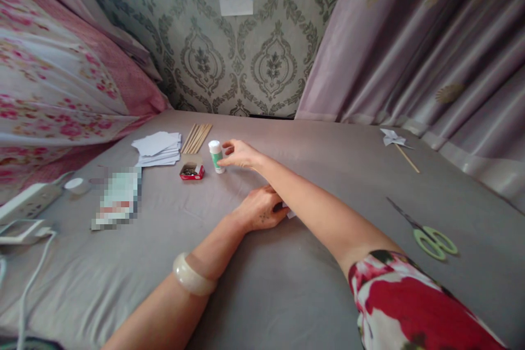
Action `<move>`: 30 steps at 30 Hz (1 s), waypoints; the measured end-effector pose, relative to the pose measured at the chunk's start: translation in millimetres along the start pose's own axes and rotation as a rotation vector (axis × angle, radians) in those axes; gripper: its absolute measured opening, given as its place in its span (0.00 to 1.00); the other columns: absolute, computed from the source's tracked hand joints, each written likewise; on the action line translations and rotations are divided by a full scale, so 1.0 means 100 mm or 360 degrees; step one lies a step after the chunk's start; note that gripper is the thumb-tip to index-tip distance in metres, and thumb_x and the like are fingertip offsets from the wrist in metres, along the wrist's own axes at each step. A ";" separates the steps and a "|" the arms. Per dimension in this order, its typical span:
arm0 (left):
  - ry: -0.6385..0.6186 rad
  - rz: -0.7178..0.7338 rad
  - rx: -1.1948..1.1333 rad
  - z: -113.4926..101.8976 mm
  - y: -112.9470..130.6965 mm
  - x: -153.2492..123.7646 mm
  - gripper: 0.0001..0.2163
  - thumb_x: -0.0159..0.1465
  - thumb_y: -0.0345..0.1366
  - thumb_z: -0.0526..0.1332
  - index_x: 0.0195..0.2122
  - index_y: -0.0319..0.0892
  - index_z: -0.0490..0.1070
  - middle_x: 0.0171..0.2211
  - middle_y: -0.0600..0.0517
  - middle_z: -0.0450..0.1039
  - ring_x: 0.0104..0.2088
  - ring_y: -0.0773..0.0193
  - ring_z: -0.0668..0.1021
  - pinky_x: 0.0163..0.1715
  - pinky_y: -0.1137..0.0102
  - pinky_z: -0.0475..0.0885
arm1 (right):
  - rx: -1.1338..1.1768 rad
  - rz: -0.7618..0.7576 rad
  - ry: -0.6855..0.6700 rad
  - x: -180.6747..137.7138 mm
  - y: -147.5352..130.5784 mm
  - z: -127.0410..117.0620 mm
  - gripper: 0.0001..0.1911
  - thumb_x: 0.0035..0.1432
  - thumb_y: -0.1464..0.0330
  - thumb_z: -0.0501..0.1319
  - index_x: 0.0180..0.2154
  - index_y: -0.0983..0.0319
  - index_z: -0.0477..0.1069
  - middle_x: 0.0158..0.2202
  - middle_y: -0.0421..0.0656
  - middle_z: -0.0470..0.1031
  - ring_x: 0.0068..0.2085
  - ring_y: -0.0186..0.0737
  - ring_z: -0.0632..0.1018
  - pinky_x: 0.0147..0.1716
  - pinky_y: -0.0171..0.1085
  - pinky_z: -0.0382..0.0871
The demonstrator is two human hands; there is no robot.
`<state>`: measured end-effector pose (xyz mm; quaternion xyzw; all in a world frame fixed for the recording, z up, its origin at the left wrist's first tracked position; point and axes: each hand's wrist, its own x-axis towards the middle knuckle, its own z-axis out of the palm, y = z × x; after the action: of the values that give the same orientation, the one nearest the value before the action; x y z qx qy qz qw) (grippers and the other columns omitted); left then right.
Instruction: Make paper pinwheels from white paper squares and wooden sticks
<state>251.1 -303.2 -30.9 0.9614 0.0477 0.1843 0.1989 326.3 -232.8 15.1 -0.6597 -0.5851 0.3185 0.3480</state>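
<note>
Far left of the frame, a white power strip [30,201] lies on the grey sheet [262,306], a blurred-out packet [120,194] to its right. Moving along, upper left of centre: a stack of white paper [158,149], then a small open red box [192,171] with dark bits inside, and just above it a row of wooden sticks [197,138].

Now the bracelet [192,275], round the left forearm that slants up from the bottom edge. Near the middle, upright, stands the white-and-green tube [216,157], and here's the right hand [243,154] at its side! That arm stretches in from the lower right, crossing over the left; thumb and fingers are parted, thumb tip at the label, though whether it presses there I can't tell. Below, the left hand [262,208] sits palm down, fingers bent and partly hidden, a scrap of white paper [291,214] peeking out beside it; its grip can't be made out.

Over to the right, a paper pinwheel [392,138] on its stick, and below, green-handled scissors [435,241], blades towards the upper left.
</note>
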 end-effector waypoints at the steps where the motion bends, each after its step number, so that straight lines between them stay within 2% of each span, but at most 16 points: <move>1: 0.0018 -0.0019 0.0005 0.01 0.00 0.00 0.09 0.58 0.30 0.57 0.39 0.39 0.73 0.41 0.44 0.76 0.42 0.54 0.78 0.42 0.64 0.73 | 0.0064 0.0009 -0.0041 0.07 0.01 0.08 0.28 0.44 0.72 0.69 0.49 0.68 0.66 0.41 0.46 0.74 0.36 0.33 0.75 0.36 0.32 0.69; 4: 0.0054 -0.0013 -0.0040 0.02 -0.03 -0.01 0.12 0.57 0.29 0.57 0.42 0.38 0.72 0.42 0.43 0.77 0.44 0.53 0.78 0.43 0.64 0.73 | 0.0130 -0.0006 -0.0106 0.18 0.02 0.24 0.17 0.45 0.73 0.68 0.39 0.68 0.70 0.32 0.40 0.73 0.32 0.32 0.73 0.35 0.32 0.68; 7: 0.0051 -0.0005 -0.0023 0.04 -0.06 -0.01 0.11 0.57 0.28 0.56 0.41 0.39 0.73 0.42 0.44 0.77 0.44 0.54 0.77 0.44 0.64 0.73 | 0.0139 -0.0030 -0.0067 0.11 0.02 0.16 0.09 0.47 0.72 0.68 0.31 0.66 0.69 0.27 0.37 0.71 0.31 0.32 0.72 0.36 0.33 0.68; 10: 0.0033 0.0079 -0.0010 0.06 -0.09 0.00 0.10 0.58 0.26 0.56 0.39 0.40 0.73 0.42 0.45 0.76 0.45 0.57 0.77 0.48 0.64 0.71 | 0.0334 -0.0139 -0.0042 -0.18 0.02 -0.18 0.09 0.51 0.68 0.66 0.28 0.65 0.67 0.26 0.37 0.69 0.30 0.31 0.72 0.34 0.32 0.69; 12: 0.0044 0.0135 -0.0021 0.08 -0.11 0.01 0.11 0.58 0.25 0.55 0.39 0.40 0.73 0.43 0.45 0.76 0.45 0.59 0.76 0.48 0.65 0.71 | 0.0525 -0.0148 -0.0005 -0.49 0.04 -0.50 0.10 0.55 0.65 0.63 0.32 0.64 0.66 0.27 0.38 0.69 0.30 0.31 0.72 0.31 0.31 0.70; 14: 0.0050 0.0158 -0.0031 0.10 -0.13 0.02 0.11 0.58 0.24 0.54 0.39 0.40 0.73 0.43 0.46 0.76 0.45 0.60 0.76 0.48 0.65 0.71 | 0.0604 -0.0041 0.0127 -0.84 0.08 -0.82 0.12 0.58 0.61 0.61 0.35 0.63 0.65 0.28 0.37 0.68 0.28 0.30 0.71 0.28 0.30 0.70; 16: 0.0046 0.0182 -0.0044 0.12 -0.15 0.04 0.12 0.58 0.23 0.53 0.38 0.41 0.73 0.42 0.47 0.76 0.45 0.60 0.76 0.48 0.66 0.70 | 0.0588 0.0085 0.0164 -1.18 0.17 -1.09 0.13 0.60 0.59 0.57 0.36 0.63 0.65 0.26 0.36 0.65 0.24 0.28 0.68 0.23 0.29 0.68; 19: 0.0027 0.0201 -0.0042 0.13 -0.18 0.07 0.14 0.59 0.22 0.52 0.39 0.40 0.73 0.43 0.47 0.76 0.46 0.61 0.76 0.49 0.67 0.70 | 0.0398 0.0247 0.0151 -1.61 0.36 -1.33 0.13 0.60 0.59 0.57 0.36 0.64 0.68 0.26 0.37 0.64 0.21 0.27 0.64 0.17 0.28 0.59; 22: -0.0012 0.0190 0.0005 0.13 -0.21 0.10 0.15 0.60 0.22 0.51 0.41 0.40 0.73 0.45 0.47 0.75 0.47 0.61 0.75 0.49 0.66 0.69 | 0.0065 0.0356 0.0106 -1.89 0.51 -1.40 0.16 0.57 0.61 0.60 0.43 0.65 0.72 0.22 0.36 0.64 0.20 0.28 0.63 0.18 0.29 0.56; 24: -0.0028 0.0201 0.0052 0.12 -0.21 0.11 0.15 0.60 0.22 0.51 0.42 0.40 0.73 0.46 0.47 0.74 0.48 0.61 0.74 0.49 0.66 0.69 | -0.0107 0.0406 0.0149 -2.01 0.55 -1.39 0.19 0.55 0.61 0.61 0.45 0.65 0.73 0.21 0.36 0.66 0.20 0.28 0.63 0.19 0.31 0.57; 30: 0.0053 0.0262 0.0267 0.06 -0.03 0.08 0.11 0.63 0.28 0.52 0.40 0.40 0.73 0.44 0.46 0.75 0.46 0.58 0.75 0.48 0.64 0.69 | -0.0385 0.0336 0.0555 -2.08 0.55 -1.28 0.19 0.44 0.60 0.66 0.37 0.65 0.74 0.22 0.37 0.69 0.22 0.31 0.66 0.21 0.32 0.58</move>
<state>260.5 -301.7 -34.3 0.9721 -0.0128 0.2112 0.1012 439.4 -454.9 42.9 -0.7992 -0.4778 0.1619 0.3269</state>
